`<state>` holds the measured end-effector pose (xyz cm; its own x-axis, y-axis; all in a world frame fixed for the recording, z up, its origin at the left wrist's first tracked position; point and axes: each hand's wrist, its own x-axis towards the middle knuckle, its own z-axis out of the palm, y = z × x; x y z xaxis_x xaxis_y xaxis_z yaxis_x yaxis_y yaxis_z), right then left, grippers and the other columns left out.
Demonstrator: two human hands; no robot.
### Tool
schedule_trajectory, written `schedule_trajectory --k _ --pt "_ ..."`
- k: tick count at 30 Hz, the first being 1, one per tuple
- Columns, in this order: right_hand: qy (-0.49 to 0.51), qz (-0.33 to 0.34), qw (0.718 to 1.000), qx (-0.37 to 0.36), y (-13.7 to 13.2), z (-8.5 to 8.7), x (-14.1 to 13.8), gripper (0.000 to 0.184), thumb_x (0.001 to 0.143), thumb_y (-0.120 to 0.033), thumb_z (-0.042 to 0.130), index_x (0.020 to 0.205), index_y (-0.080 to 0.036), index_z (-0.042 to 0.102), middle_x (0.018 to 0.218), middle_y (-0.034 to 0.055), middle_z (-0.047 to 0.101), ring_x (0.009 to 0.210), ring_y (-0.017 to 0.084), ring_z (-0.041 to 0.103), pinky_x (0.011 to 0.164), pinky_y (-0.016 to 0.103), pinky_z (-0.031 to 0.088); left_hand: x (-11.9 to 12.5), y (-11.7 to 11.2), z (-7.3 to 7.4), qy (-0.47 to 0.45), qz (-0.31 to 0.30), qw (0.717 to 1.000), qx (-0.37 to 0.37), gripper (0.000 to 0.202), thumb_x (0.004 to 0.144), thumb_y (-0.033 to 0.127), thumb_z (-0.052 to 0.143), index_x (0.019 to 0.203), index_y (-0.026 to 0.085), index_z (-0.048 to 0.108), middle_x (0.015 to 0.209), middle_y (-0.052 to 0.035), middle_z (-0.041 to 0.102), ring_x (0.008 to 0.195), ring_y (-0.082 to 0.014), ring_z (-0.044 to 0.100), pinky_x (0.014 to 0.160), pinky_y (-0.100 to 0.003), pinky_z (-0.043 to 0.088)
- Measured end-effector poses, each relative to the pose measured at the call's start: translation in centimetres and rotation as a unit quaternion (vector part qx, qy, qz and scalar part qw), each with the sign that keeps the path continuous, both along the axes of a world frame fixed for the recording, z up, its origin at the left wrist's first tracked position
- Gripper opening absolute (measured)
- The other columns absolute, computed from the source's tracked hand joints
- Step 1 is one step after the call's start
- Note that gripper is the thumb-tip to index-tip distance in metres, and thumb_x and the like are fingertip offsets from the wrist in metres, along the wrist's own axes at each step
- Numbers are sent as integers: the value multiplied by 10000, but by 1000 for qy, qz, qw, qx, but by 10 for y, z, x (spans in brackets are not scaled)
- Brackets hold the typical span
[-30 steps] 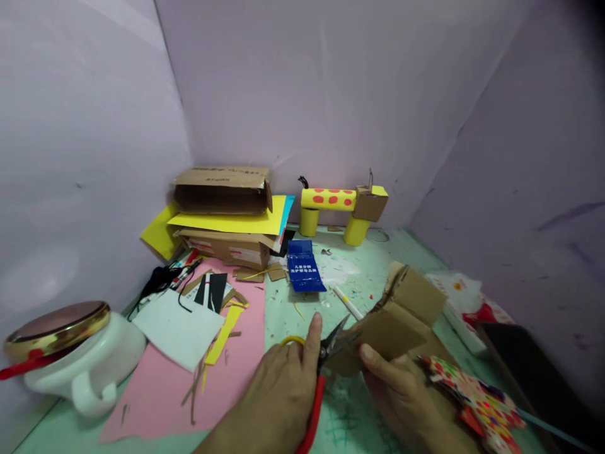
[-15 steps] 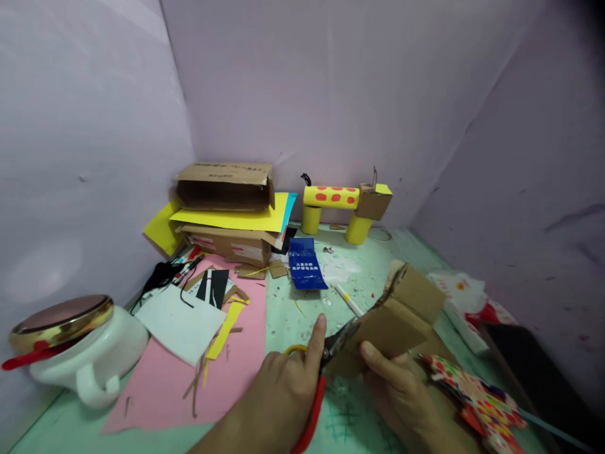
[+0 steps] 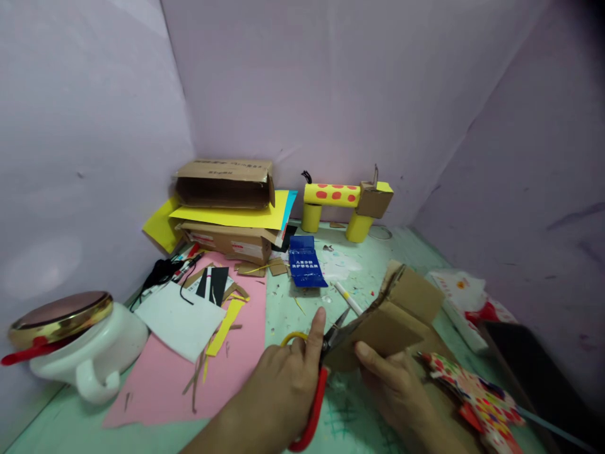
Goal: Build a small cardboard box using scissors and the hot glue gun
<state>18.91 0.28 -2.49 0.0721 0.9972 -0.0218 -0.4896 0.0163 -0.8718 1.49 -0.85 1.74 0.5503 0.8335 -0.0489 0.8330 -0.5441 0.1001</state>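
Note:
My left hand (image 3: 283, 394) is closed on a pair of scissors (image 3: 316, 384) with red and yellow handles, thumb pointing up along them. The blades are parted and bite into the near edge of a folded brown cardboard piece (image 3: 392, 315). My right hand (image 3: 399, 391) grips that cardboard from below, thumb on its lower edge. Both hands are low in the centre of the view, above the green cutting mat (image 3: 340, 410).
A pink sheet (image 3: 236, 372) with paper scraps lies left. A white pot with gold lid (image 3: 70, 343) stands far left. Stacked cardboard boxes (image 3: 227, 189), a yellow spotted tube figure (image 3: 345, 205), a blue packet (image 3: 305, 268) and a pen (image 3: 347, 298) sit behind. Patterned paper (image 3: 472, 394) lies right.
The scissor blades closed on the cardboard edge half a second ago and have parted again now. Both hands stay in almost the same place.

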Motion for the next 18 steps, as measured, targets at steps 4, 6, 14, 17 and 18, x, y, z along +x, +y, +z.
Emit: schedule_trajectory --k 4,6,14,17,18 --pt "-8 4 1000 -5 -1 5 -2 420 626 -324 829 1023 -240 720 900 73 775 875 307 697 752 388 568 0 0 -10 3 -11 996 86 853 941 146 319 1315 48 -442 828 -100 674 580 -271 636 503 -415 539" --pt "-4 13 1000 -7 -1 5 -2 362 636 -327 823 970 -223 730 898 81 773 855 305 700 740 386 570 1 1 -12 -4 -22 994 107 861 931 131 333 1326 37 -426 778 -79 671 540 -268 623 473 -412 533" --pt "-3 16 1000 -5 0 -1 1 265 672 -312 809 908 -215 738 812 53 763 729 246 689 667 342 569 -1 -1 -14 -56 -55 988 134 863 897 100 351 1352 6 -376 697 -64 690 480 -260 613 424 -375 513" --pt "5 16 1000 -6 0 -1 -1 301 684 -314 800 959 -215 729 849 61 766 746 266 694 680 373 569 -2 -1 -19 -97 -50 986 124 841 833 48 349 1410 14 -261 662 -47 684 469 -240 606 436 -341 491" --pt "8 14 1000 -9 0 0 -1 343 684 -316 800 1002 -218 721 878 66 769 770 278 697 694 388 568 -2 0 -20 -112 -44 986 114 812 829 48 350 1434 23 -191 670 -49 690 474 -229 608 447 -327 485"
